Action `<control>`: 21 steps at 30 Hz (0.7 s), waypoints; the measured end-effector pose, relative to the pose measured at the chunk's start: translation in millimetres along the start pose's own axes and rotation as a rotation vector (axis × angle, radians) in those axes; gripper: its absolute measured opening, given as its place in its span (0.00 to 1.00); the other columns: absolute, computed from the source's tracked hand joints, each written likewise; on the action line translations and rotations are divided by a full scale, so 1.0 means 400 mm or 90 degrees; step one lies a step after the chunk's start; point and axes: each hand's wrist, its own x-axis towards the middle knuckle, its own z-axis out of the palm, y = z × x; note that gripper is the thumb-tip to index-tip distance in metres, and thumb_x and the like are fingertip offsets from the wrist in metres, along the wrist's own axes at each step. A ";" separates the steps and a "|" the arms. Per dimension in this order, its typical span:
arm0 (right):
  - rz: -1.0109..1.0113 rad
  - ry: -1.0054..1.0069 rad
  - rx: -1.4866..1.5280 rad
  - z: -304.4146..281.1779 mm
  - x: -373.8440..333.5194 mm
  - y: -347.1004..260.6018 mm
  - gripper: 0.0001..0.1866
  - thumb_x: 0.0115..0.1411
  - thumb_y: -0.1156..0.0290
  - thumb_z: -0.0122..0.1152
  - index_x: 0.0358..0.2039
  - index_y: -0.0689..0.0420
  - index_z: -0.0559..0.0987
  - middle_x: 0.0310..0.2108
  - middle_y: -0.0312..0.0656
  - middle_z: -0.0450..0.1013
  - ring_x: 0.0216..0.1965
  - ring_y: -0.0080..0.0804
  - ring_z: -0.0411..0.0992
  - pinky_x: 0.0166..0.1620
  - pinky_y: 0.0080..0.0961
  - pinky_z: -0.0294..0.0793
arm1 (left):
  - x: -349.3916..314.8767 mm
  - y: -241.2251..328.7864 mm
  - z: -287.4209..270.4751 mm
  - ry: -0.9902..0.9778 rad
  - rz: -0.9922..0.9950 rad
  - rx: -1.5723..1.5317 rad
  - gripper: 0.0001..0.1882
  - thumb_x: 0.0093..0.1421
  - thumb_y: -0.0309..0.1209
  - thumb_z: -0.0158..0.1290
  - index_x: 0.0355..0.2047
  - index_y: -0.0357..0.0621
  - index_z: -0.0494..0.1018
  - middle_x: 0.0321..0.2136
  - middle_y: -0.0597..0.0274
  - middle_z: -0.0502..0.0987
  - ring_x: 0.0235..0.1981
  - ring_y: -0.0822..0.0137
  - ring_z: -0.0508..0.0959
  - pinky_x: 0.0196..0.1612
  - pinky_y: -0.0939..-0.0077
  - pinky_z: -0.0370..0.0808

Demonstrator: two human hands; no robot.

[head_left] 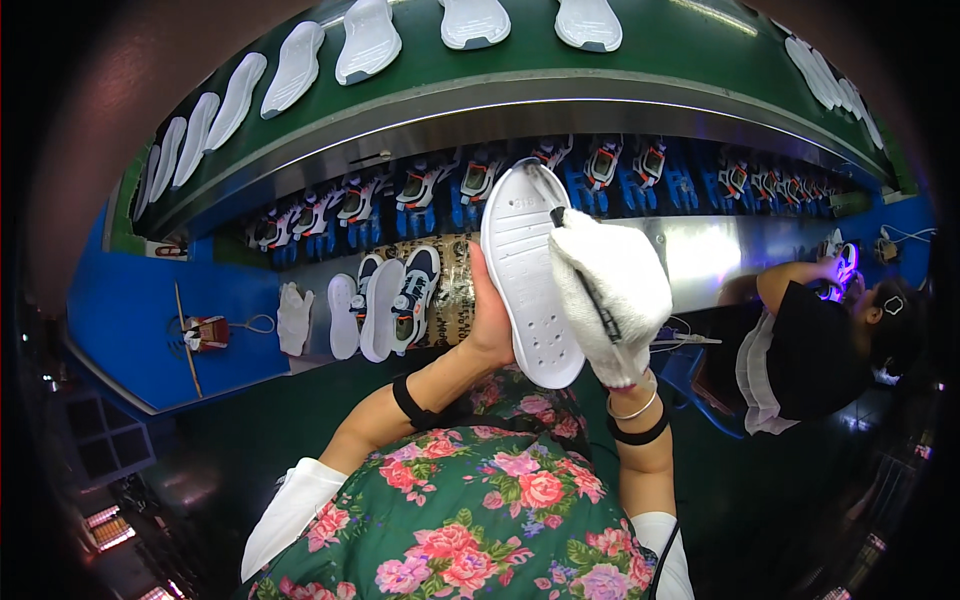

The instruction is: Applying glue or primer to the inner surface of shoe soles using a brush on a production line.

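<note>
Upright in front of me is a white shoe sole [532, 275], its grooved inner face turned toward me. My bare left hand [488, 315] grips its left edge, thumb along the side. My right hand [615, 285], in a white knit glove, closes around a slim brush [597, 305] with a dark handle. The brush's tip touches the sole's upper end, where a greyish wet-looking patch shows. Most of the right fingers are hidden inside the glove's bulk.
White soles [370, 42] line a green conveyor belt [430, 78] above. Shoe uppers [417, 187] on blue holders fill the lower level. Left stand two shoes [417, 295], two soles [343, 315] and a white glove [294, 318]. A person in black [820, 350] works at right.
</note>
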 end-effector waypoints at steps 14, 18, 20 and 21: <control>0.006 -0.135 0.057 0.004 -0.024 -0.052 0.15 0.48 0.79 0.69 0.39 0.59 0.84 0.39 0.49 0.81 0.39 0.42 0.80 0.43 0.35 0.78 | 0.002 0.017 -0.086 0.026 -0.023 0.034 0.52 0.60 0.75 0.24 0.68 0.46 0.56 0.61 0.55 0.68 0.60 0.56 0.70 0.64 0.59 0.67; 0.060 -0.146 0.228 -0.001 -0.010 -0.038 0.13 0.48 0.80 0.68 0.37 0.59 0.85 0.37 0.50 0.81 0.37 0.42 0.79 0.43 0.34 0.78 | -0.002 0.036 -0.081 0.040 0.053 0.061 0.49 0.61 0.74 0.30 0.67 0.46 0.57 0.60 0.53 0.68 0.59 0.56 0.71 0.63 0.57 0.68; 0.061 -0.019 0.165 0.009 -0.011 -0.005 0.14 0.50 0.79 0.66 0.39 0.58 0.85 0.38 0.46 0.81 0.37 0.43 0.79 0.42 0.34 0.78 | 0.015 0.046 -0.129 -0.170 -0.018 -0.132 0.52 0.59 0.76 0.25 0.68 0.47 0.55 0.61 0.52 0.67 0.61 0.55 0.70 0.63 0.57 0.68; 0.032 -0.042 0.131 0.012 -0.011 -0.001 0.14 0.50 0.80 0.66 0.39 0.58 0.84 0.38 0.46 0.81 0.38 0.43 0.79 0.43 0.35 0.78 | 0.022 0.049 -0.097 -0.031 0.001 -0.045 0.52 0.59 0.76 0.25 0.68 0.47 0.56 0.60 0.52 0.68 0.58 0.54 0.72 0.61 0.57 0.70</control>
